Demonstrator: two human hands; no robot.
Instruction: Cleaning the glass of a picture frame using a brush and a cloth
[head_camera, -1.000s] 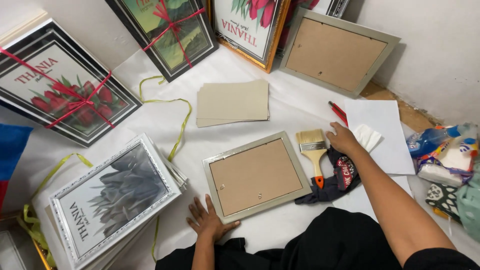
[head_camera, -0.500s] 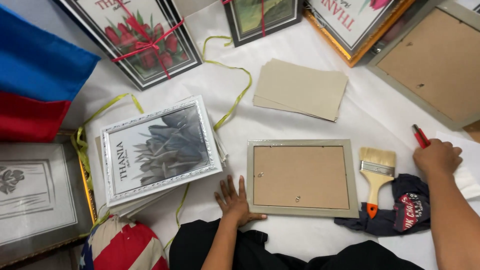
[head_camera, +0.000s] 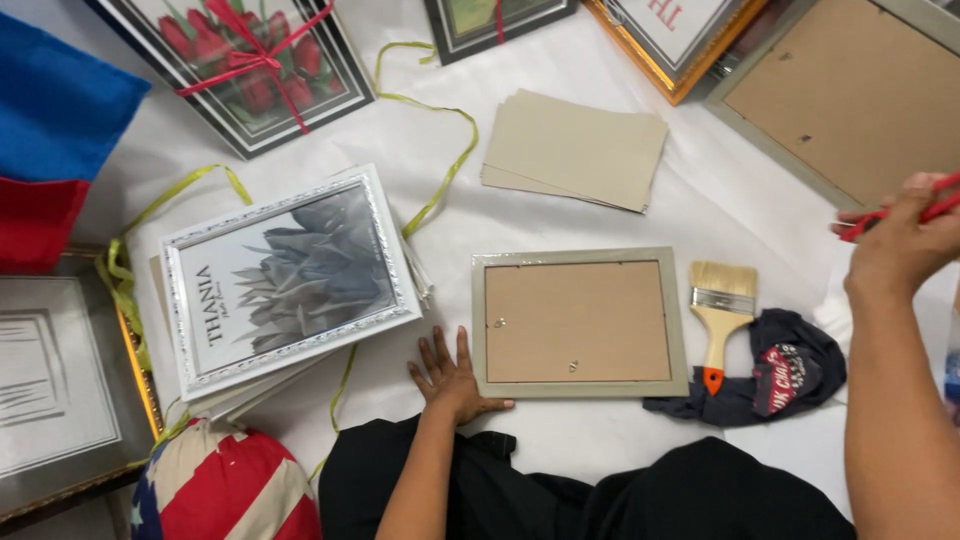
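So the grey picture frame (head_camera: 580, 322) is lying face-down dead center on the white sheet (head_camera: 700, 190), brown backing board up, with the left hand (head_camera: 452, 375) flat and spread open at its 8 o'clock corner, fingertips touching the edge, holding nothing. The right hand (head_camera: 900, 240) is up off the sheet around 3 o'clock, closed on a thin red tool (head_camera: 890, 213). Can't tell if it's a pen, cutter or screwdriver since most of it is hidden in the grip and it runs out of shot. Risk as I see it: only one corner is pinned, so poking at the backing could make the frame skate on that sheet, and a slip could gouge the board or crack the glass underneath. The paintbrush (head_camera: 720, 315) at 3 o'clock sits half on a dark cloth (head_camera: 780, 375) and could get knocked. The glass side is hidden, and the tabs are too small to read.
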